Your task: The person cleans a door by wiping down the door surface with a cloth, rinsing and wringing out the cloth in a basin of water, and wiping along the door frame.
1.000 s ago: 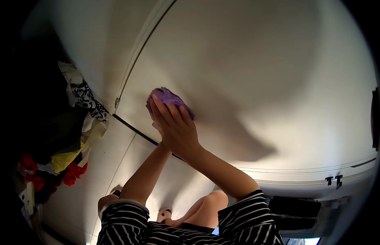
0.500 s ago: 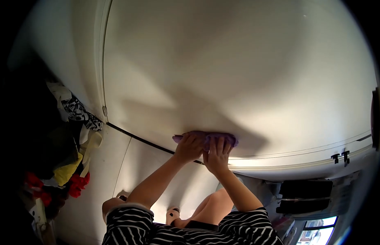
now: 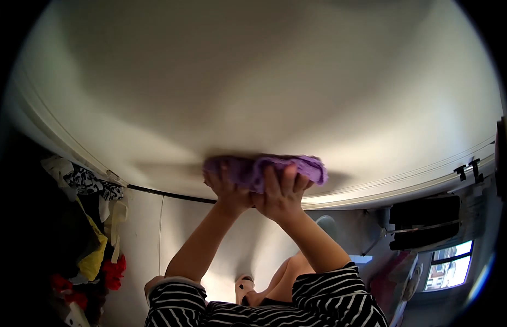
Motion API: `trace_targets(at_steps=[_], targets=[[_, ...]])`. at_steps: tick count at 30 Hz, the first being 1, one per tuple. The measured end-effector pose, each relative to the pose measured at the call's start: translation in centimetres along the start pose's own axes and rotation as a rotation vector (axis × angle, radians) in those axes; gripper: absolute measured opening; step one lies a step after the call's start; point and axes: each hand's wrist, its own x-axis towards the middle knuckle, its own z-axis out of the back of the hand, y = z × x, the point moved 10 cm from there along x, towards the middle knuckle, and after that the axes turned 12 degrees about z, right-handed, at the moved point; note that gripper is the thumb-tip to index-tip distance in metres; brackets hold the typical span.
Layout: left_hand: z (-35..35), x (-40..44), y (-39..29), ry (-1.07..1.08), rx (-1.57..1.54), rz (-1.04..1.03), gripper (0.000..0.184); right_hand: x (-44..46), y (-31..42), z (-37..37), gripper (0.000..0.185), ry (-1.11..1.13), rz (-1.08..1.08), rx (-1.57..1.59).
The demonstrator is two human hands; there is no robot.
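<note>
A folded purple cloth lies pressed flat against a broad off-white door panel, just above its lower edge in the view. My left hand grips the left part of the cloth, fingers bent over it. Close beside it, my right hand has its fingers curled onto the right part. The two hands nearly touch at the wrists. Under the cloth, the panel surface is hidden, and shadows of my arms and body fall across it.
Clothes hang in the dark at the left, among them a yellow piece and a red one. On the right are black hooks, dark hanging fabric and a window. A light shoe shows on my foot below.
The view has turned, so the panel's side edge now runs lower at the left. My hands and the cloth look larger and sit slightly higher, both still holding it against the panel.
</note>
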Motion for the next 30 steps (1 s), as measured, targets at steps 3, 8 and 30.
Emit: trace_targets(at_steps=[3, 8, 30], targets=[[-1.2, -3.6, -3.8, 0.063, -0.039, -0.252, 0.051, -6.0, -1.9, -0.3, 0.060, -0.011, -0.139, -0.068], [-2.1, -7.2, -1.6, 0.215, 0.025, -0.376, 0.047, -11.9, 0.0, -3.7, 0.062, 0.134, -0.353, 0.139], [-5.8, -13.8, -3.4, 0.556, 0.111, -0.567, 0.037, -19.7, -1.4, -5.1, 0.055, 0.140, -0.723, 0.322]])
